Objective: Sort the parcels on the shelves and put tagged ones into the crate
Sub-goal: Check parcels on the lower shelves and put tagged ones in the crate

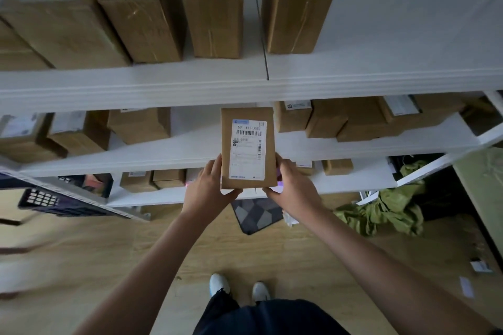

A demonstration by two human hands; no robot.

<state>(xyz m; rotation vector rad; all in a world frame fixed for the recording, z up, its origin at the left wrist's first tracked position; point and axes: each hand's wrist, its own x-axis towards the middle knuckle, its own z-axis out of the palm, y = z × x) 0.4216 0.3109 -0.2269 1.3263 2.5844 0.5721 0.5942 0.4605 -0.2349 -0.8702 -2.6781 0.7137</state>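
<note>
Cardboard parcel (247,147) looks light and stiff, both hands, left (208,189) and right (292,189), gripping its bottom corners.

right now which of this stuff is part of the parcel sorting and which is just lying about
Part of the job:
- labelled parcel, held by left hand and right hand
- boxes on the top shelf
- boxes on the middle shelf
- small boxes on the bottom shelf

Lying about:
- green cloth
- patterned mat
- keypad
</note>
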